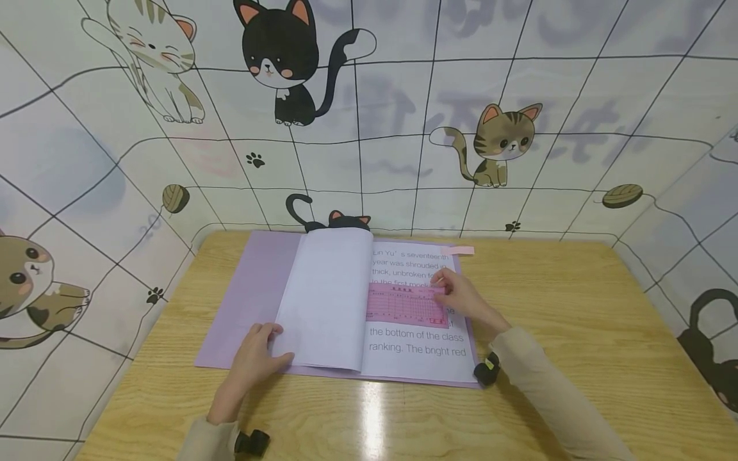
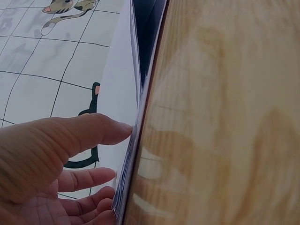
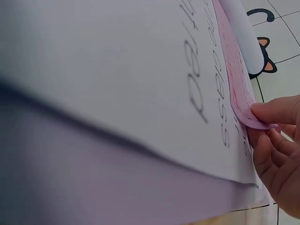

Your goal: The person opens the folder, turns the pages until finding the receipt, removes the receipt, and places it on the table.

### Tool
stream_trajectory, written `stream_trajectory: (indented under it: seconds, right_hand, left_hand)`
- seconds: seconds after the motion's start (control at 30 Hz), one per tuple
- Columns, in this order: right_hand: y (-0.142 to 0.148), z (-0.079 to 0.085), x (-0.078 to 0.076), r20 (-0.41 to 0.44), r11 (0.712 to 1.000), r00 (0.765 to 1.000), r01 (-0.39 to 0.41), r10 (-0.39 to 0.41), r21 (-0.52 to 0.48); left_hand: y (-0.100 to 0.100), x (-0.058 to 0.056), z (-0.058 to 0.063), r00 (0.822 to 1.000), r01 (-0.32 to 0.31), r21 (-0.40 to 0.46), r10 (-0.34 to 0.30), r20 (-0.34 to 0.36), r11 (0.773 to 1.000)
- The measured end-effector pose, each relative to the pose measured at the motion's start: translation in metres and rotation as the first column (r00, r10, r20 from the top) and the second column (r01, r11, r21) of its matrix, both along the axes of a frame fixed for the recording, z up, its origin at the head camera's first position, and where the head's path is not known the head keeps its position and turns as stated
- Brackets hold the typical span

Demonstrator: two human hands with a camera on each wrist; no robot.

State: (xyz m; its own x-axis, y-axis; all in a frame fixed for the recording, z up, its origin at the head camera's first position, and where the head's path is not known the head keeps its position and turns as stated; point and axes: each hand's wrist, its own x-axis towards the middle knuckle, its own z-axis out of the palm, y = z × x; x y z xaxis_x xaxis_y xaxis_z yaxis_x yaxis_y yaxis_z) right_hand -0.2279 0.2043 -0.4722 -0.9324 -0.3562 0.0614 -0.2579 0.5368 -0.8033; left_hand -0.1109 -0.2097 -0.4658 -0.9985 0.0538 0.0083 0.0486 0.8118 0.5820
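Observation:
A booklet with a purple cover (image 1: 239,301) lies spread on the table, a blank left page (image 1: 325,301) facing a printed right page (image 1: 418,358). Across the printed lines is a pink form slip (image 1: 403,306) with a fine grid. My right hand (image 1: 461,296) pinches the slip's right end between thumb and fingers; in the right wrist view that end of the slip (image 3: 241,93) curves up off the page. At the booklet's lower left, my left hand (image 1: 256,355) touches the left pages, thumb near their bottom edge (image 2: 123,178) and fingers loosely bent.
A light pink tab (image 1: 463,250) sticks out at the booklet's upper right. The wooden table (image 1: 576,333) extends on both sides and in front. Behind it hangs a cloth backdrop (image 1: 398,147) printed with cats and grid lines. Each wrist wears a small black camera (image 1: 487,370).

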Motion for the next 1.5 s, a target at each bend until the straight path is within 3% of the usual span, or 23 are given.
stream_trajectory:
  seconds: [0.17,0.4,0.53,0.6,0.7,1.0,1.3,1.5]
  right_hand:
    - [0.001,0.003,0.001,0.092,0.999,0.994,0.053,-0.052,-0.001]
    - [0.003,0.006,0.001,0.218,0.991,0.969,0.13,-0.121,-0.03]
    - [0.005,0.006,0.003,0.354,0.971,0.926,0.193,-0.132,-0.142]
    - [0.007,0.006,0.003,0.415,0.949,0.902,0.228,-0.121,-0.219]
    - [0.012,0.005,0.003,0.461,0.915,0.883,0.25,-0.082,-0.318]
    - [0.023,0.008,0.003,0.465,0.897,0.884,0.247,-0.053,-0.367]
    - [0.035,0.011,0.003,0.351,0.936,0.932,0.201,-0.092,-0.288]
    - [0.046,0.013,0.006,0.297,0.953,0.948,0.189,-0.115,-0.236]
  left_hand:
    - [0.0,-0.001,-0.001,1.0,-0.006,-0.003,0.006,0.003,1.0]
    - [0.001,-0.001,0.001,1.0,-0.011,0.002,0.011,0.006,1.0]
    - [0.001,-0.001,0.001,1.0,-0.011,-0.003,0.011,0.012,1.0]
    - [0.001,-0.001,0.001,1.0,-0.011,-0.004,0.011,0.012,1.0]
    - [0.001,-0.001,0.001,1.0,-0.01,-0.003,0.01,0.015,1.0]
    - [0.0,-0.001,-0.001,1.0,-0.007,-0.004,0.007,0.009,1.0]
    - [0.0,-0.002,-0.003,1.0,-0.003,-0.007,0.003,-0.003,1.0]
    - [0.001,-0.002,-0.002,1.0,-0.003,-0.007,0.003,-0.005,1.0]
